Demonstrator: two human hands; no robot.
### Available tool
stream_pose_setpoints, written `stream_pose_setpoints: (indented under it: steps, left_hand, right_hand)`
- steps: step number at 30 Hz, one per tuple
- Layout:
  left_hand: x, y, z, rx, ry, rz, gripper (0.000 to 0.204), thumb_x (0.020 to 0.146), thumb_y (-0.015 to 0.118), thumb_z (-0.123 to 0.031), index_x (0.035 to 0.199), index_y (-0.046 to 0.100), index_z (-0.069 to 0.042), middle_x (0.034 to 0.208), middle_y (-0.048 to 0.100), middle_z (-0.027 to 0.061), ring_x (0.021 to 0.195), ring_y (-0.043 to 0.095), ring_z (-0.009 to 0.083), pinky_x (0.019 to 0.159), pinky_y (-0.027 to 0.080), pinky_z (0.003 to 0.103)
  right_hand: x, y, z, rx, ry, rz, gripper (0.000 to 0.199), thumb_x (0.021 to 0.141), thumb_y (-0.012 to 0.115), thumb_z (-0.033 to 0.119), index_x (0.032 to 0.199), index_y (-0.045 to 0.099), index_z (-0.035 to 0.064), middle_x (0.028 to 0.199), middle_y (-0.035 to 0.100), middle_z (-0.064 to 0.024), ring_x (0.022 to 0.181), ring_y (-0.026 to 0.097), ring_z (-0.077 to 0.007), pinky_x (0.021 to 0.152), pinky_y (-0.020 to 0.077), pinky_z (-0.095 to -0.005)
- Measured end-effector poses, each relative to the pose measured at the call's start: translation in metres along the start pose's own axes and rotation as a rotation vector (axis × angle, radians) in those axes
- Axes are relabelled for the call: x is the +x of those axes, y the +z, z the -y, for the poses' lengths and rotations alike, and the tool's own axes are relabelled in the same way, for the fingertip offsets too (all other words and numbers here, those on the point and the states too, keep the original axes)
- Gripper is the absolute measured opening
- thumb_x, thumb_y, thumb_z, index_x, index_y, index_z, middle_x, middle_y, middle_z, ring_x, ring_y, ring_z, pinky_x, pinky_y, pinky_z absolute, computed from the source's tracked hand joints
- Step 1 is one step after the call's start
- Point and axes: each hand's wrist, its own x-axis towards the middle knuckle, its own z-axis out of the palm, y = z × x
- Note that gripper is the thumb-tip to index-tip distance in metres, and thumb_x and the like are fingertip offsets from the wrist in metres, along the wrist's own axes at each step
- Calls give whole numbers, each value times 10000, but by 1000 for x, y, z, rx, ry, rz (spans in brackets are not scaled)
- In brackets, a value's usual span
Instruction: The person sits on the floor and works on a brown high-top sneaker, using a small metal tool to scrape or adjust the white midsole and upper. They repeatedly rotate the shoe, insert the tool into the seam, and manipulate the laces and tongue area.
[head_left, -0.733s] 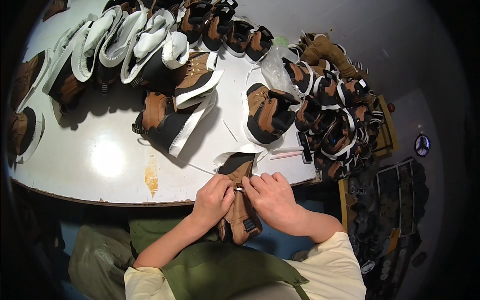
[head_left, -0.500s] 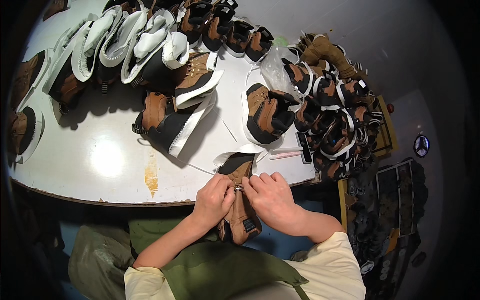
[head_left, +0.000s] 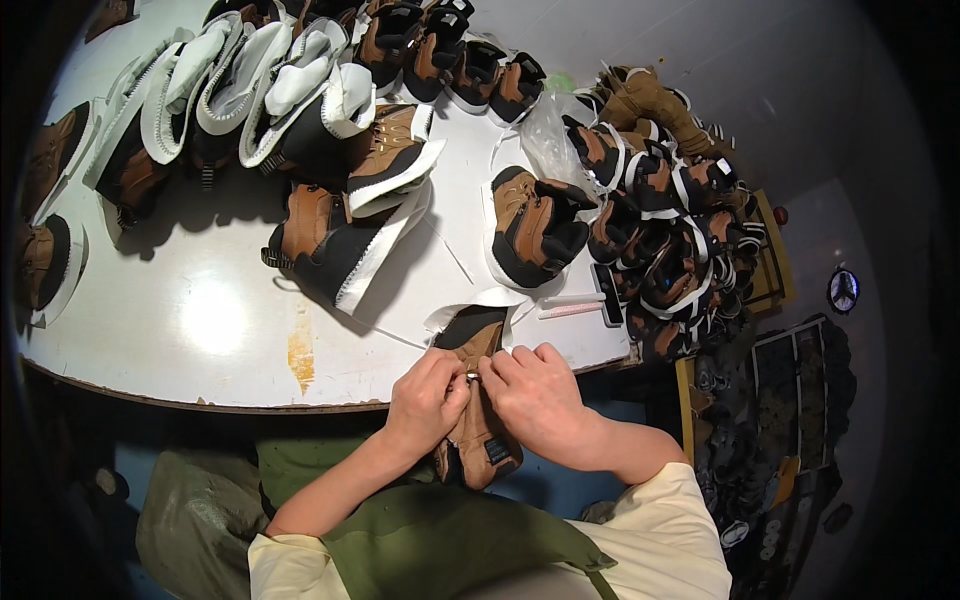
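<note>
A brown and black shoe upper (head_left: 478, 425) with a white band at its toe lies across the table's front edge, toe away from me and collar toward my apron. My left hand (head_left: 425, 395) is closed in a pinch at the middle of its front, on the left side. Opposite it, my right hand (head_left: 530, 395) is closed too, fingertips bunched against the right side. Between the fingertips is a small shiny spot, too small to make out. The fingers hide most of the lacing area.
More shoe uppers (head_left: 330, 240) stand on the white table (head_left: 160, 340), with rows behind. A single upper (head_left: 535, 225) is just beyond my hands. At right are a dark phone-like object (head_left: 607, 295), a clear plastic bag (head_left: 550, 140) and heaped uppers (head_left: 665, 250).
My right hand has shifted slightly, its fingertips drawing closer to the left hand's at the front of the upper. The upper and the left hand stay nearly where they were.
</note>
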Motion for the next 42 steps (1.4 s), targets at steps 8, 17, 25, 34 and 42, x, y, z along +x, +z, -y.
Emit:
stream_pose_setpoints:
  steps: [8,17,25,34,42]
  left_hand:
    - [1,0,-1,-6,-1,-1,152,732,633,62,856,556,20,827,581,137,664,591,293,578,496,356]
    - [1,-1,-2,0,6,2,146,735,628,56,853,552,20,831,574,135,681,588,300,593,495,366]
    - [1,-1,-2,6,10,-7,145,737,628,56,856,553,19,834,578,138,682,589,302,593,497,365]
    - [-1,-2,-3,-64,-75,-23,159,733,627,82,863,559,21,849,595,137,664,603,256,572,502,321]
    - [0,-1,-3,-94,-73,-10,199,717,642,89,894,571,33,870,584,133,658,596,204,558,503,290]
  right_hand:
    - [2,-1,1,-13,-9,11,367,702,598,119,1041,641,-16,779,532,-43,740,537,-187,649,376,-323]
    - [4,-1,2,-16,-16,-1,343,700,596,115,1013,641,-17,766,522,-39,735,539,-182,635,376,-321]
    - [3,2,-2,13,-30,-21,346,684,613,113,1008,640,-5,764,521,-38,727,540,-185,620,377,-324]
    - [-2,-9,-9,49,23,-22,368,694,628,85,1052,632,2,757,512,-41,720,532,-195,621,370,-329]
    - [-8,-13,-11,50,37,-47,342,716,620,74,1049,639,2,748,510,-36,713,531,-191,616,363,-321]
